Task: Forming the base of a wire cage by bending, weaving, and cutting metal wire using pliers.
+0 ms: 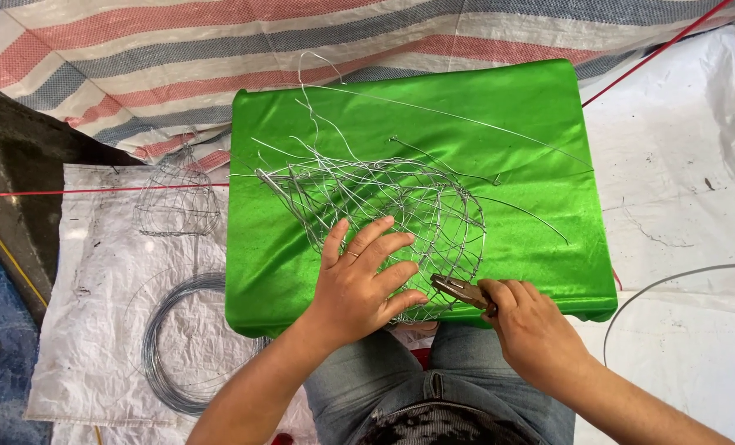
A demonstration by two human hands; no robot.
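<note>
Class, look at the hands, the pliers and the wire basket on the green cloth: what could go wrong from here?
1. Loose wire ends stick out of the wire basket; they might scratch the left hand pressing on it.
2. The pliers in the right hand bite close to the left fingertips and could pinch them.
3. The shiny green cloth looks slippery, so the basket may slide.

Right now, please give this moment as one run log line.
left hand: pressing wire basket frame | right hand: holding pliers at rim | surface: green cloth
</note>
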